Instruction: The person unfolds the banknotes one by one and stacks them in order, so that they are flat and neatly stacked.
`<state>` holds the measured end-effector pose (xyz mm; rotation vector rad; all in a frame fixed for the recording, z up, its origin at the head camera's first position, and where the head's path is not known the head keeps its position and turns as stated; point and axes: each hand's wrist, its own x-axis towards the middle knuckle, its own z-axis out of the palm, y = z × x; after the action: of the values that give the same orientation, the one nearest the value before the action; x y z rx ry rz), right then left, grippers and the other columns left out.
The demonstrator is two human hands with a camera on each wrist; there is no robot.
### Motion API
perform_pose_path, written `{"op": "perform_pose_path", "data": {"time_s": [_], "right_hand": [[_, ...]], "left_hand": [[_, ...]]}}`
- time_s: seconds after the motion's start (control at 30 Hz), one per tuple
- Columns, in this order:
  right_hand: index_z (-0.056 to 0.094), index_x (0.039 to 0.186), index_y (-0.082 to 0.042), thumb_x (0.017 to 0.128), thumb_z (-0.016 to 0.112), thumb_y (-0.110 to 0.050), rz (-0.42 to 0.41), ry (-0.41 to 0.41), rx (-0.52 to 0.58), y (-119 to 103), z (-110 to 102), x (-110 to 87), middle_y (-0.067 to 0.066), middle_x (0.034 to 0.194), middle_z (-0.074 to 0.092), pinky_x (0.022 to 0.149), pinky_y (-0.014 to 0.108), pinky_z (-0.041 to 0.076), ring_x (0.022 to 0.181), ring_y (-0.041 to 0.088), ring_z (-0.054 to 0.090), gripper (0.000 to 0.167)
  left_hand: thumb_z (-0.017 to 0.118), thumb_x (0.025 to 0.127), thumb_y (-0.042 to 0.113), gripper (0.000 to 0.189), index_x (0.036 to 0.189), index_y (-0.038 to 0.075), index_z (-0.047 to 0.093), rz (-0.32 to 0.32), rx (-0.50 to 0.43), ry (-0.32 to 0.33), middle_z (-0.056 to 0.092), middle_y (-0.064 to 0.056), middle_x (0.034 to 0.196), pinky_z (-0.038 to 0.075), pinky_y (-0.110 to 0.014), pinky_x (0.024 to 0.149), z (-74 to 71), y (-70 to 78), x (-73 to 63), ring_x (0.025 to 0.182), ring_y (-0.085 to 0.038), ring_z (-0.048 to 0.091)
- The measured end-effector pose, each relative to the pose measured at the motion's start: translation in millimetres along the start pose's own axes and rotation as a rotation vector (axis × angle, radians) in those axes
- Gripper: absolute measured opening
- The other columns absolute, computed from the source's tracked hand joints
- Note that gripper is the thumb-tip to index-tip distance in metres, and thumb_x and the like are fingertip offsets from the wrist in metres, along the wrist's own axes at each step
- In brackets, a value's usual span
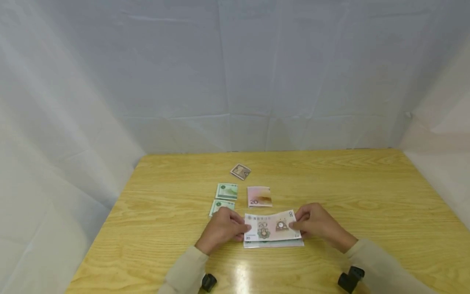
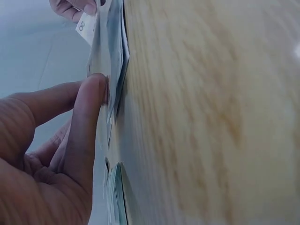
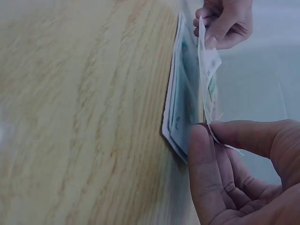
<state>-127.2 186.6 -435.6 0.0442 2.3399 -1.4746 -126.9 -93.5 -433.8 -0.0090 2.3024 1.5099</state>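
A pale pinkish banknote (image 1: 272,232) marked 20 is stretched flat between both hands in the head view. My left hand (image 1: 223,229) pinches its left end between thumb and fingers. At the other end, my right hand (image 1: 318,223) pinches the note the same way. Just below it, a small stack of greenish banknotes (image 1: 273,244) lies on the table, mostly covered in the head view. From the right wrist, a gap shows between the held note (image 3: 202,61) and the stack (image 3: 180,89).
Beyond the hands lie a folded pink 20 note (image 1: 259,197) and two folded green notes (image 1: 227,192), one in front of the other. Farther back is a small folded brown note (image 1: 240,171). White cloth (image 1: 249,81) hangs behind the wooden table (image 1: 349,179) and along its sides.
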Motion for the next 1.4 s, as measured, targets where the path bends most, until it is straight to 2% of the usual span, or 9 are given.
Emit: {"op": "perform_pose_path", "data": {"time_s": [0.27,0.47,0.73,0.97,1.17,1.27,1.4], "right_hand": [[0.064,0.084,0.001,0.084,0.081,-0.004,-0.017,-0.007,-0.041,5,3,3.4,0.011,0.071,0.064,0.052,0.034,0.061,0.057,0.02,0.064,0.018],[0.063,0.083,0.0,0.082,0.083,-0.005,-0.044,-0.017,-0.089,5,3,2.1,0.01,0.063,0.064,0.049,0.032,0.06,0.051,0.017,0.062,0.021],[0.063,0.082,-0.002,0.08,0.086,-0.011,-0.092,0.011,-0.158,10,0,3.2,0.006,0.062,0.063,0.044,0.022,0.047,0.05,0.014,0.056,0.025],[0.063,0.08,-0.004,0.078,0.087,-0.012,-0.091,0.036,-0.188,11,0,4.0,0.005,0.06,0.061,0.043,0.023,0.044,0.05,0.014,0.053,0.026],[0.062,0.08,-0.004,0.08,0.086,-0.011,-0.112,0.055,-0.208,7,0,7.3,0.005,0.067,0.059,0.045,0.023,0.045,0.055,0.014,0.052,0.025],[0.063,0.082,-0.003,0.083,0.083,-0.009,-0.127,0.061,-0.193,1,-1,11.4,0.006,0.068,0.058,0.045,0.023,0.047,0.056,0.015,0.053,0.021],[0.067,0.087,-0.001,0.086,0.08,-0.008,-0.149,0.061,-0.176,-7,-3,21.8,0.006,0.07,0.062,0.047,0.026,0.05,0.056,0.016,0.057,0.015]], "left_hand": [[0.082,0.084,0.005,0.012,0.082,0.0,0.071,0.039,0.112,-0.006,0.069,-0.008,0.068,0.063,-0.027,0.055,2.9,0.4,0.2,0.057,-0.015,0.068],[0.082,0.084,0.005,0.013,0.077,0.002,0.071,0.033,0.161,0.001,0.068,-0.007,0.066,0.062,-0.026,0.053,3.6,0.3,2.5,0.056,-0.015,0.068],[0.084,0.082,0.009,0.02,0.069,0.006,0.069,0.075,0.23,0.017,0.067,-0.004,0.061,0.06,-0.026,0.049,3.0,-0.2,1.7,0.052,-0.015,0.066],[0.085,0.082,0.01,0.024,0.066,0.006,0.067,0.099,0.269,0.028,0.066,-0.004,0.057,0.059,-0.026,0.046,2.4,-0.9,1.7,0.048,-0.014,0.064],[0.082,0.086,0.013,0.02,0.072,0.005,0.07,0.099,0.228,0.023,0.068,-0.003,0.062,0.06,-0.027,0.049,-2.2,-1.8,4.6,0.054,-0.015,0.067],[0.079,0.089,0.012,0.015,0.08,0.003,0.072,0.111,0.176,0.032,0.07,-0.005,0.068,0.062,-0.028,0.053,-8.6,-2.2,8.8,0.059,-0.016,0.069],[0.074,0.092,0.006,0.009,0.091,-0.003,0.073,0.093,0.066,0.024,0.073,-0.009,0.078,0.064,-0.029,0.061,-16.9,-2.3,17.0,0.068,-0.019,0.072]]}}
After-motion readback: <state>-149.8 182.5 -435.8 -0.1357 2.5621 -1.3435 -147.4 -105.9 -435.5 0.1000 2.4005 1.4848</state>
